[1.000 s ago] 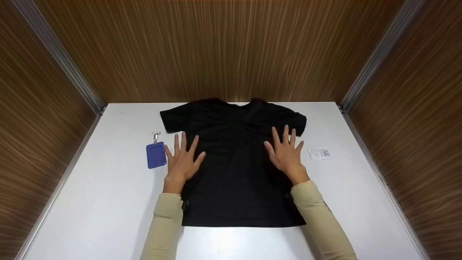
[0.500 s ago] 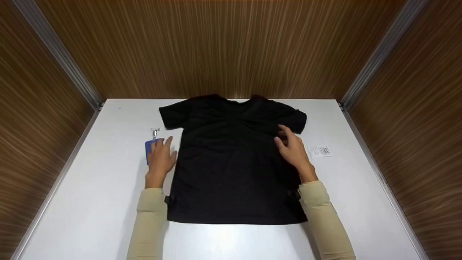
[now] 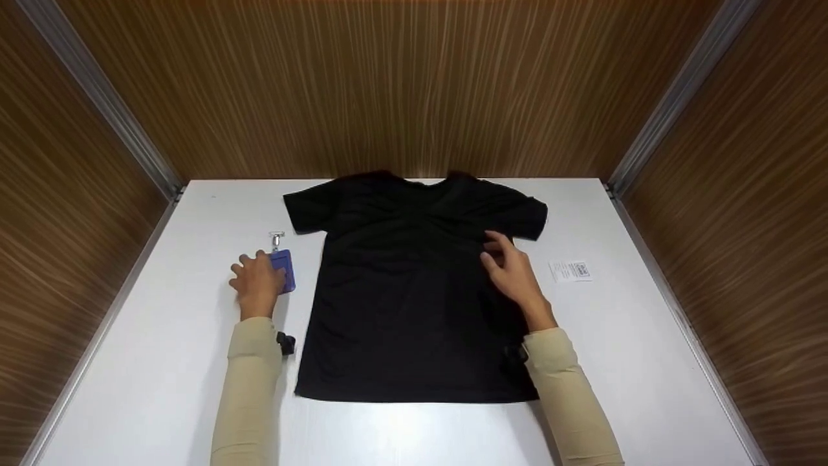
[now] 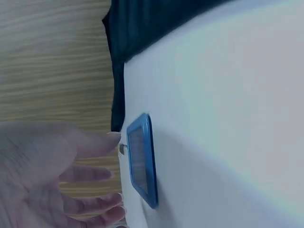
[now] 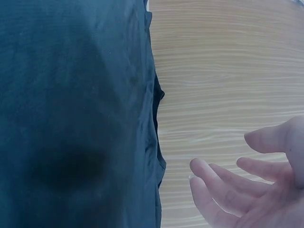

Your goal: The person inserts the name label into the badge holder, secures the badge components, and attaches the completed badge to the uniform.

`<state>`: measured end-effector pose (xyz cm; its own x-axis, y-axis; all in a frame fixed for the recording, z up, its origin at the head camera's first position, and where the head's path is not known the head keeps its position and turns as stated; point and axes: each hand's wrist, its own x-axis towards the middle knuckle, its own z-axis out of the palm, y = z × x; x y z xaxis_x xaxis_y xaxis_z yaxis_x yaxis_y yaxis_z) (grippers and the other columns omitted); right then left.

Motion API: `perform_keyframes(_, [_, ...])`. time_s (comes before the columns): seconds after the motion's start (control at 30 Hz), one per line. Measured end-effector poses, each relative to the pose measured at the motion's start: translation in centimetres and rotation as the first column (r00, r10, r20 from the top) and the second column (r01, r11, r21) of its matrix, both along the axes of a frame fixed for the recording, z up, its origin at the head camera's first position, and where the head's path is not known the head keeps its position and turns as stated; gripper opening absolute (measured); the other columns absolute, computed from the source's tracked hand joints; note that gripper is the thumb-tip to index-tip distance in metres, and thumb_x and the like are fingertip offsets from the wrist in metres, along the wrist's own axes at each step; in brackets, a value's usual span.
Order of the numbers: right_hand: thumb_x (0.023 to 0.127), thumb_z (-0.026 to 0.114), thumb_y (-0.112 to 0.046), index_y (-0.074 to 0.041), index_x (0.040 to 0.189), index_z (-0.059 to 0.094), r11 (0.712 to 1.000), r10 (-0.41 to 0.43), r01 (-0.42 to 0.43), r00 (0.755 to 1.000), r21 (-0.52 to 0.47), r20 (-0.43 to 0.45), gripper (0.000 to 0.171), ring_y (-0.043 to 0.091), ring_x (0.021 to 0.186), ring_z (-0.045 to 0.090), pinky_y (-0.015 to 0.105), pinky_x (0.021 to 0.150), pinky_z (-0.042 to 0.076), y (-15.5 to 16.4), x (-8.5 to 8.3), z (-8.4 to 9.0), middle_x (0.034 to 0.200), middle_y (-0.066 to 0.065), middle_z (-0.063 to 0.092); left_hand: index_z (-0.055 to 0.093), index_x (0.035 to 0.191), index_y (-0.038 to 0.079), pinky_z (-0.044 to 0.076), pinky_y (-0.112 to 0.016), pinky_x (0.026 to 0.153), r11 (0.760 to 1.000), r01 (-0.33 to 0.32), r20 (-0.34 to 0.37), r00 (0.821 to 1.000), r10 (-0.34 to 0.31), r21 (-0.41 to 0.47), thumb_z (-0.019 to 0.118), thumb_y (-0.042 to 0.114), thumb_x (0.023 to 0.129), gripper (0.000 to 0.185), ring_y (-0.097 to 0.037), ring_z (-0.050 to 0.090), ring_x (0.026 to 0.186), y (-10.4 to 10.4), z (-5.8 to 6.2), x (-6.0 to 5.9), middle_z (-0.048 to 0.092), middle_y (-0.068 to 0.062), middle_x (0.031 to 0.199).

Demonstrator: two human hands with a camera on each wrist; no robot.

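On the white table (image 3: 162,362) a black shirt (image 3: 414,304) lies flat, the right hand (image 3: 511,272) hangs over it loosely open, and the left hand (image 3: 257,283) reaches, fingers loose, at the blue badge holder (image 3: 284,268) beside it.

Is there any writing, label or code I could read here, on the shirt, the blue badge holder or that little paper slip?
Paper slip: printed lines and a square code, too small and blurred to read.
Blue badge holder: no text visible.
Black T-shirt: no print or label visible.
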<state>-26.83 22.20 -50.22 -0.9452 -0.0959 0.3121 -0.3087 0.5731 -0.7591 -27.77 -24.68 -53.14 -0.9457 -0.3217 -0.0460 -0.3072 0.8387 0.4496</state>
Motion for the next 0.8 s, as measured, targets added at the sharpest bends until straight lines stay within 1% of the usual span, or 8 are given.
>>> perform_keyframes(0.1, [0.097,0.065,-0.003,0.003,0.142,0.055,1.000,-0.002,0.002,1.000,-0.006,-0.008,0.047,0.042,0.097,0.073,0.053,0.090,0.058,-0.1,0.1,-0.1,0.123,0.030,0.069,0.048,0.138,-0.016,0.043,-0.071,0.101,1.000,-0.026,0.062,0.998,0.026,0.008,0.064,0.026,0.098,0.061,-0.059,0.043,0.129,-0.4,0.0,-0.3,0.047,-0.044,0.134])
perform_keyframes(0.17, [0.096,0.065,-0.002,0.003,0.142,0.054,1.000,-0.003,0.003,1.000,-0.006,-0.008,0.047,0.042,0.097,0.074,0.053,0.090,0.058,-0.1,0.1,-0.2,0.123,0.031,0.069,0.046,0.138,-0.017,0.044,-0.070,0.102,0.999,-0.044,0.100,0.994,0.041,0.030,0.066,0.030,0.098,0.065,-0.058,0.044,0.129,-0.5,0.0,-0.4,0.048,-0.043,0.134])
perform_keyframes(0.27, [0.097,0.065,-0.002,0.003,0.142,0.054,1.000,-0.001,0.001,1.000,-0.010,0.001,0.047,0.041,0.097,0.074,0.052,0.089,0.058,0.1,0.2,-0.2,0.123,0.030,0.069,0.045,0.138,-0.017,0.044,-0.070,0.102,0.995,-0.065,0.134,0.989,0.055,0.073,0.069,0.032,0.097,0.069,-0.057,0.046,0.129,-0.7,0.1,-0.6,0.049,-0.042,0.134])
perform_keyframes(0.47, [0.099,0.063,-0.003,0.003,0.145,0.052,0.999,0.033,-0.032,0.999,-0.027,0.035,0.048,0.040,0.095,0.075,0.050,0.087,0.060,0.1,0.3,0.2,0.126,0.028,0.068,0.046,0.140,-0.016,0.044,-0.070,0.103,0.985,-0.082,0.157,0.986,0.058,0.154,0.073,0.029,0.095,0.068,-0.057,0.050,0.129,-1.2,0.3,-0.7,0.055,-0.039,0.134])
perform_keyframes(0.67, [0.099,0.063,-0.003,0.004,0.145,0.052,0.999,0.036,-0.036,0.999,-0.023,0.032,0.048,0.039,0.096,0.075,0.048,0.087,0.060,0.0,0.4,0.1,0.126,0.028,0.069,0.054,0.133,-0.011,0.048,-0.067,0.100,0.985,-0.074,0.186,0.982,0.045,0.155,0.073,0.028,0.096,0.057,-0.054,0.054,0.125,-1.3,0.5,-0.5,0.059,-0.036,0.130])
perform_keyframes(0.8, [0.099,0.063,-0.004,0.001,0.146,0.052,0.999,0.037,-0.037,0.998,-0.012,0.047,0.048,0.037,0.097,0.075,0.045,0.087,0.059,0.0,0.4,0.0,0.127,0.026,0.069,0.057,0.127,-0.012,0.050,-0.065,0.097,0.985,-0.078,0.173,0.984,0.051,0.152,0.075,0.028,0.095,0.054,-0.053,0.058,0.120,-1.5,0.4,-0.4,0.062,-0.036,0.127])
